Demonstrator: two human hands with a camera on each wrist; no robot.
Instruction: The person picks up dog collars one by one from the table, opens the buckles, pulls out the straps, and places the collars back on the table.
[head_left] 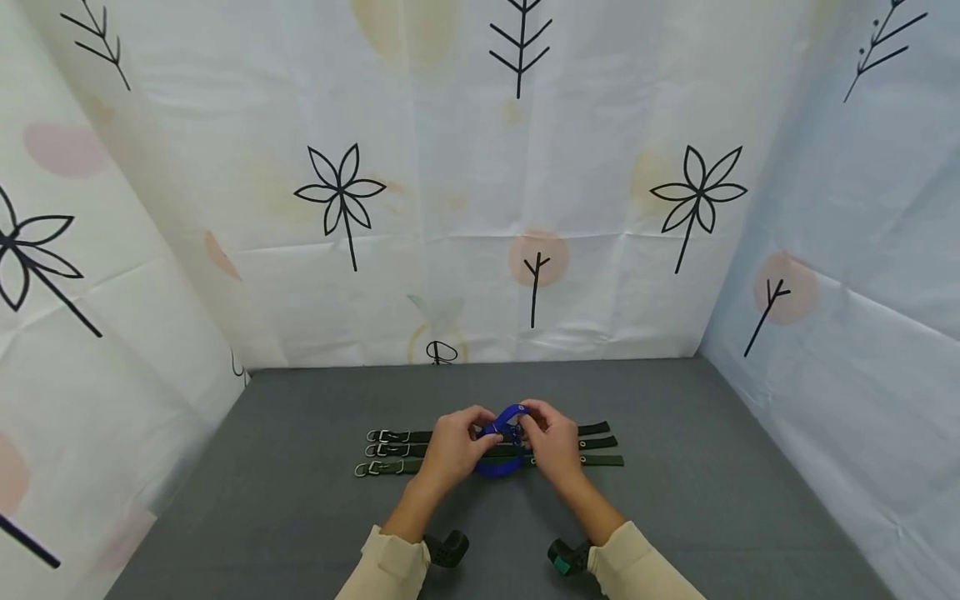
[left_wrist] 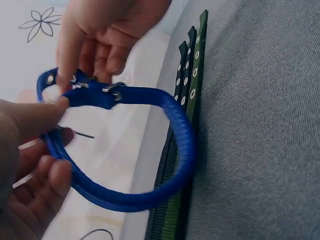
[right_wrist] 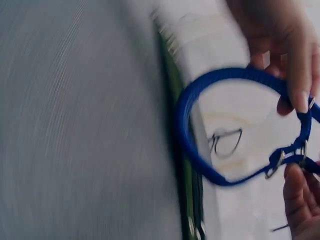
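A blue collar [head_left: 498, 469] with metal eyelets and a buckle forms a round loop above the table, held in both hands. My left hand [head_left: 453, 446] pinches one side of it between thumb and fingers. On the other side, my right hand [head_left: 553, 442] pinches the strap by the buckle. In the left wrist view, the collar's strap end [left_wrist: 50, 79] bends back near the buckle, between the two hands. Behind the loop, three collars lie side by side on the table: a green one [head_left: 603, 460] in front and two black ones [head_left: 600, 443] beyond it.
The grey tabletop [head_left: 300, 533] extends around the collars. White patterned sheets [head_left: 450, 292] enclose the back and both sides. Dark devices [head_left: 447, 550] are worn on both wrists, close over the table's near part.
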